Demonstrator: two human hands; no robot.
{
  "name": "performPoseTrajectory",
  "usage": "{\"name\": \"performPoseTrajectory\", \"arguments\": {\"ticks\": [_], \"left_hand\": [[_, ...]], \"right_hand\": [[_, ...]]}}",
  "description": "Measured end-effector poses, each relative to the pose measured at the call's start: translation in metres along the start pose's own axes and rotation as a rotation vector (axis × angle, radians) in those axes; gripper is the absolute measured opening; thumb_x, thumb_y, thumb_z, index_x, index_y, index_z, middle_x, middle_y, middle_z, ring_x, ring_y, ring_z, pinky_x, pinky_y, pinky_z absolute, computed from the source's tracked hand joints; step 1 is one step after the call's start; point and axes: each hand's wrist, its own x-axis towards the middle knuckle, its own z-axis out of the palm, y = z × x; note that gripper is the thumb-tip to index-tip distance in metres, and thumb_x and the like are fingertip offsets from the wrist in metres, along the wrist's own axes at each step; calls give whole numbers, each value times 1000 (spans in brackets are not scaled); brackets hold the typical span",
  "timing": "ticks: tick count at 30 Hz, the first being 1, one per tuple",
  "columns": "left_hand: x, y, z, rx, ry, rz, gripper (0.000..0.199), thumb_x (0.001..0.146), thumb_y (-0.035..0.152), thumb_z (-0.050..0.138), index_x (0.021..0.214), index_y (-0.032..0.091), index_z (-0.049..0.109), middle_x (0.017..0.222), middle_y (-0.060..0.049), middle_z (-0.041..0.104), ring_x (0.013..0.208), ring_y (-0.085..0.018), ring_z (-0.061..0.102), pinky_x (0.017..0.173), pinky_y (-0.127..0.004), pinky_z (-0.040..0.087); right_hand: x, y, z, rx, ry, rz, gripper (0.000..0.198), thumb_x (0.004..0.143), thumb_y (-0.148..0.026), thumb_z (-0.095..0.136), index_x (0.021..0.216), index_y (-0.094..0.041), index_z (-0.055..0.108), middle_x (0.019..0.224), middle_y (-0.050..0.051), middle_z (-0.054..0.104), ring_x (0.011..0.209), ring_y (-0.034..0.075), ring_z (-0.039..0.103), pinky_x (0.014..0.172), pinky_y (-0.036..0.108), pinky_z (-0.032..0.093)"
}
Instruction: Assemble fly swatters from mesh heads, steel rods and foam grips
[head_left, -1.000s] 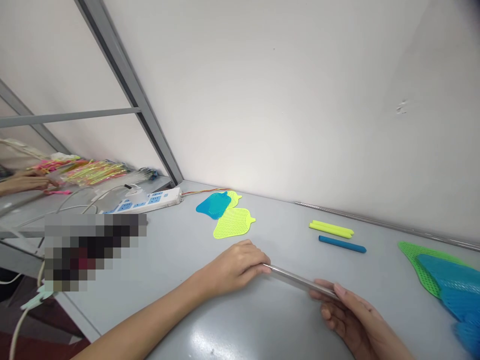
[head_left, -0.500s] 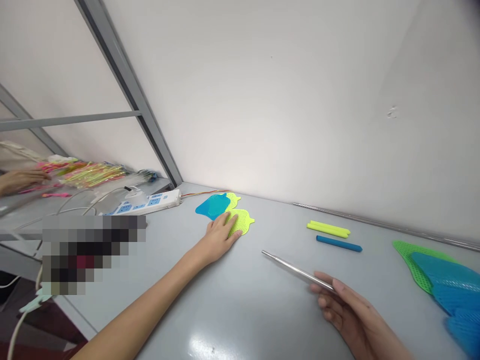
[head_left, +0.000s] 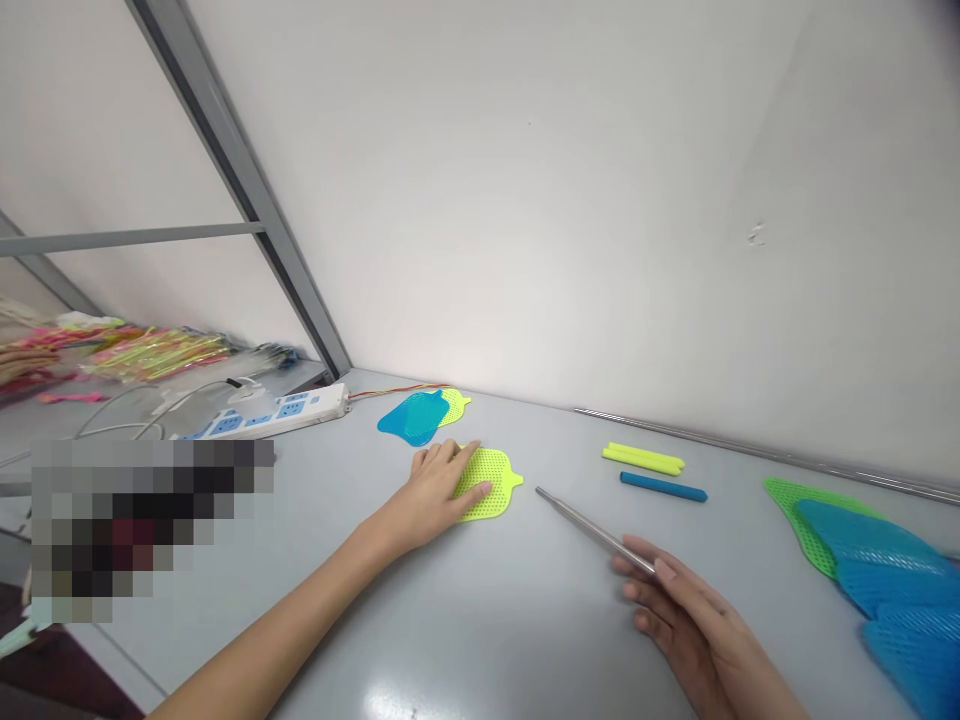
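Note:
My left hand [head_left: 435, 495] rests on a yellow perforated fly swatter head [head_left: 491, 483]. Its thumb and fingers press on the head, whose small neck points right. In my right hand [head_left: 679, 605] is a thin silver metal rod [head_left: 592, 530], pinched between thumb and fingers. The rod's narrow tip points up and left, close to the neck but apart from it. Beyond my left hand, a blue fly swatter head [head_left: 409, 418] partly covers another yellow fly swatter head [head_left: 456, 408].
Two yellow handles [head_left: 643, 459] and a blue handle [head_left: 663, 487] lie to the right. Long metal rods [head_left: 720, 440] run along the wall. Blue swatter heads [head_left: 877, 550] overlap a green one [head_left: 787, 510]. At left are a power strip [head_left: 322, 403] and a co-worker's hand [head_left: 26, 365].
My left hand has drawn the yellow swatter head nearer, away from the blue one. The rod's tip and the head's neck are now closer together. The view has shifted slightly.

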Motion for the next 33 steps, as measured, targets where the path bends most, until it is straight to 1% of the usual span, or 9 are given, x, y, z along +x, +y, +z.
{"name": "performPoseTrajectory", "arguments": {"ticks": [3, 6, 12, 16, 19, 23, 26, 29, 33], "left_hand": [[-1, 4, 0, -46, -17, 7, 50, 78, 53, 34, 119, 26, 35, 98, -5, 42, 96, -23, 40, 88, -40, 30], [-2, 5, 0, -76, -53, 22, 49, 75, 55, 37, 114, 26, 39, 103, -6, 40, 99, -24, 38, 87, -40, 31], [-3, 5, 0, -94, -119, 44, 65, 70, 60, 42, 122, 24, 27, 127, -9, 27, 117, -29, 21, 94, -45, 20], [-2, 6, -1, -125, -130, 77, 62, 73, 56, 42, 123, 25, 23, 126, -7, 31, 118, -26, 22, 95, -45, 17], [-2, 8, -1, -146, -114, 91, 57, 72, 52, 47, 120, 28, 27, 121, -5, 36, 115, -25, 26, 95, -44, 20], [-2, 10, 0, -192, -101, 63, 63, 69, 49, 53, 122, 29, 25, 123, -5, 30, 116, -26, 24, 94, -42, 25], [-2, 12, 0, -227, -83, 85, 66, 67, 45, 56, 122, 30, 23, 122, -5, 29, 116, -24, 23, 93, -38, 29], [-1, 14, -1, -210, -24, 106, 64, 65, 43, 59, 119, 28, 28, 115, -6, 31, 112, -26, 26, 91, -40, 30], [1, 14, -3, -162, 110, 103, 57, 68, 47, 55, 115, 25, 31, 107, -7, 34, 106, -25, 29, 91, -43, 27]], "right_hand": [[0, -1, 1, 1, 4, -6, 37, 65, -36, 62, 95, -15, 60, 87, 9, 61, 72, 15, 53, 56, 21, 44], [-1, -2, 3, 1, 4, -11, 37, 65, -37, 61, 95, -14, 61, 86, 9, 61, 72, 16, 53, 55, 22, 44], [-3, -4, 4, -11, 6, -10, 38, 67, -38, 60, 96, -15, 60, 89, 10, 60, 74, 16, 52, 57, 22, 45], [-3, -3, 4, -10, 4, -11, 38, 65, -38, 61, 95, -14, 61, 87, 9, 61, 74, 16, 52, 56, 23, 45], [-2, -3, 4, 6, 18, -9, 37, 65, -38, 61, 94, -14, 62, 85, 9, 61, 71, 16, 51, 54, 22, 45], [1, -3, 3, 48, 44, -7, 34, 64, -36, 62, 90, -15, 63, 83, 9, 61, 66, 14, 50, 50, 21, 44], [1, -3, 3, 52, 54, 6, 32, 65, -37, 61, 86, -14, 64, 77, 8, 61, 61, 13, 47, 52, 20, 44], [0, -3, 2, 41, 66, 0, 32, 65, -40, 60, 83, -14, 65, 70, 6, 59, 57, 12, 44, 53, 20, 43], [0, -5, 0, 73, 90, -26, 33, 66, -41, 58, 85, -15, 65, 69, 5, 58, 56, 12, 43, 52, 20, 43]]}}
